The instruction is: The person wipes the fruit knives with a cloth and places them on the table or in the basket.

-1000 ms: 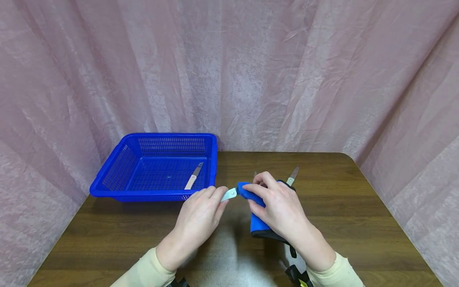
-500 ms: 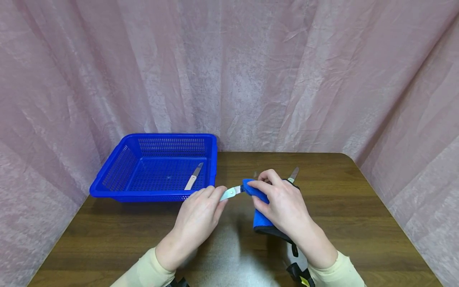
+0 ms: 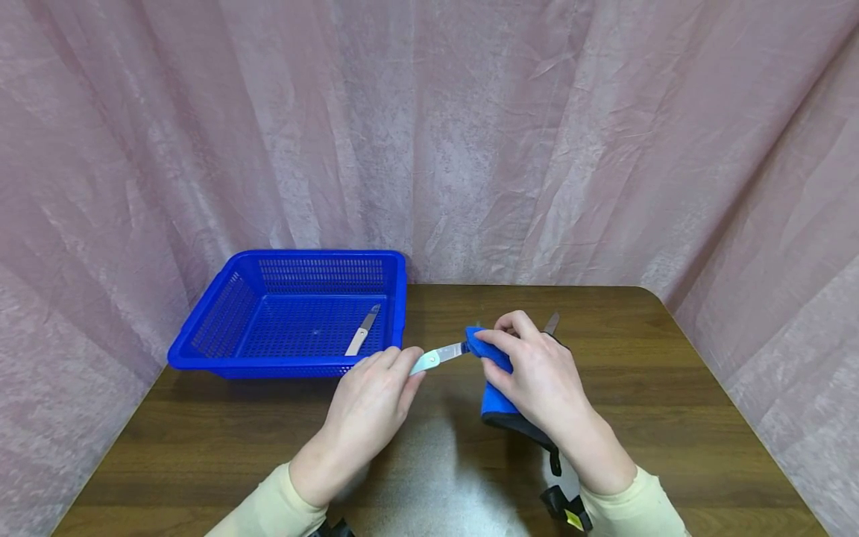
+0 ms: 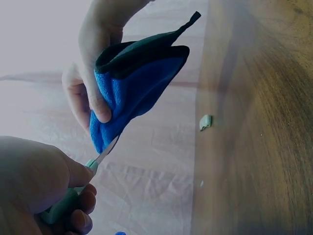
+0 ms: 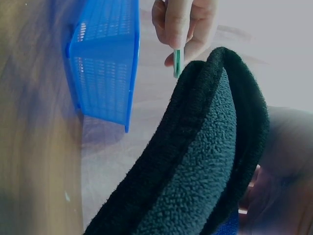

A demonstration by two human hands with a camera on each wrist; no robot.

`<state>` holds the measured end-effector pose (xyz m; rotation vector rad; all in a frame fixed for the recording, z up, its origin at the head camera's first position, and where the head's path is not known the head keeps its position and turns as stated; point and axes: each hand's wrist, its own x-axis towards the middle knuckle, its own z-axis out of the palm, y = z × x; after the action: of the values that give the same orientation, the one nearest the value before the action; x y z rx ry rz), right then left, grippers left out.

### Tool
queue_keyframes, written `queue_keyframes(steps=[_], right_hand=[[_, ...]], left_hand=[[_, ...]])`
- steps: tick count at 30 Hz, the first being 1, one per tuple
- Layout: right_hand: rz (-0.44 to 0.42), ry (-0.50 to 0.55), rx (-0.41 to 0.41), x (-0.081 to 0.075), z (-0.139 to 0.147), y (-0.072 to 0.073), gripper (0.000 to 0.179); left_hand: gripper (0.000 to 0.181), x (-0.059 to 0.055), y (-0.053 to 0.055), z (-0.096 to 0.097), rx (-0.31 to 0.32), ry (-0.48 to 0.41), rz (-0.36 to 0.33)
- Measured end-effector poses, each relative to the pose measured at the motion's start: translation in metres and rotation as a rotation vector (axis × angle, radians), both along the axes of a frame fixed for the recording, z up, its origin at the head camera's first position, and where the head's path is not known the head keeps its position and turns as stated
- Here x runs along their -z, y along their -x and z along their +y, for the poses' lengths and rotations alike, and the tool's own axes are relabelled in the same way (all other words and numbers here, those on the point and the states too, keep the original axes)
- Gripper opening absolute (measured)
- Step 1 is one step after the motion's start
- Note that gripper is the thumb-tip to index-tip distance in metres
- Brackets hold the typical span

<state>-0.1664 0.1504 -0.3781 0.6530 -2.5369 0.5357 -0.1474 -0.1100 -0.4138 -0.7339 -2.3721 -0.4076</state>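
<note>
We've got left hand (image 3: 372,399) gripping the open knife (image 3: 448,353) by its pale green handle (image 3: 426,362), held above the table (image 3: 644,403); right hand (image 3: 539,373) pinches black-edged blue cloth (image 3: 499,403) against the knife's far end. We see second knife (image 3: 363,333) inside blue basket (image 3: 268,365), third knife (image 3: 552,323) mostly hidden beyond right hand.

- For the blue cloth (image 3: 498,400): textile with short, rough pile, fully matt; black edging (image 5: 168,132) also matt and fibrous.
- On the held knife (image 3: 438,358): smooth metal blade with some shine; smooth handle, difficult to tell if plastic.
- For the basket (image 3: 268,362): moulded plastic, perforated, slightly glossy.
- Across the table (image 3: 644,388): wood-grain finish, smooth, reflecting light.
- On the curtain (image 3: 416,149): creased, velvet-like fabric, with soft sheen.
</note>
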Motion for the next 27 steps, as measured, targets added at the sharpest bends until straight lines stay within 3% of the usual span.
queue_keyframes(steps=[17,27], right_hand=[[-0.061,0.050,0.129,-0.005,0.011,0.002,0.034],[0.047,0.049,0.004,-0.004,-0.009,-0.011,0.035]], left_hand=[[0.028,-0.001,-0.001,0.000,-0.010,-0.005,0.000],[0.028,-0.002,-0.001,0.000,-0.010,0.001,-0.002]])
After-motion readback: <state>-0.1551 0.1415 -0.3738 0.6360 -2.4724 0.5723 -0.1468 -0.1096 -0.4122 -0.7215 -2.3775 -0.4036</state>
